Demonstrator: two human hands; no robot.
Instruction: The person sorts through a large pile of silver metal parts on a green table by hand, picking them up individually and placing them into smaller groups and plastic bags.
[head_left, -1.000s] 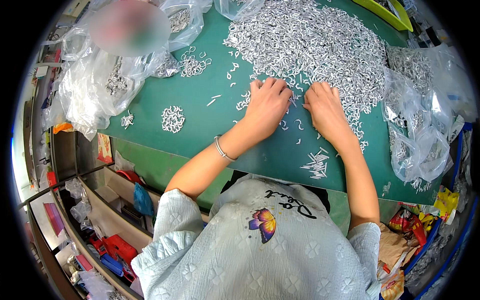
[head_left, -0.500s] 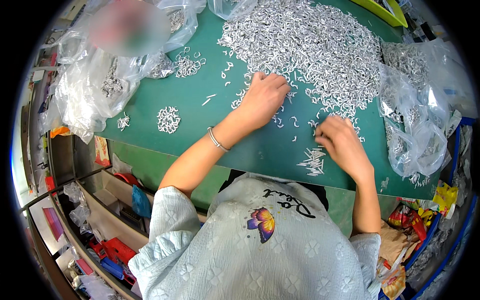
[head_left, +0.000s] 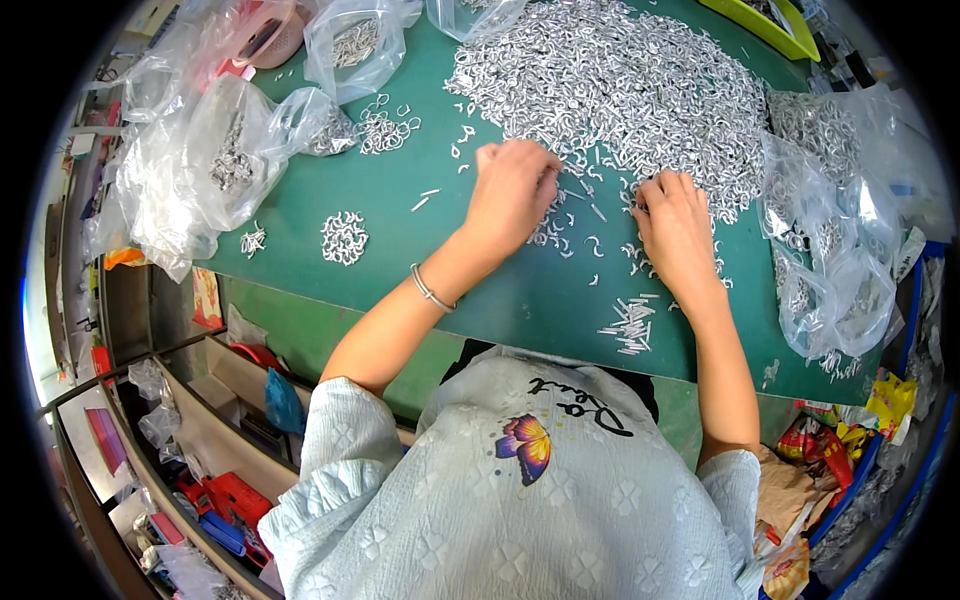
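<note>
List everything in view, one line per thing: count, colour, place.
big pile of small metal pieces: one, silver, far middle of mat
mat: one, green, covers table
small heap of curved pieces: one, silver, left on mat
bundle of straight pieces: one, silver, near edge of mat
plastic bags: several, clear, left and right, some holding pieces
tray: one, yellow-green, far right
bracelet: one, silver, left wrist
left hand: at pile's near edge
right hand: at pile's near edge

right hand [head_left: 678, 232] back up at the heap of small metal hooks [head_left: 620, 85], away from straight-pieces pile [head_left: 630, 326]
</note>
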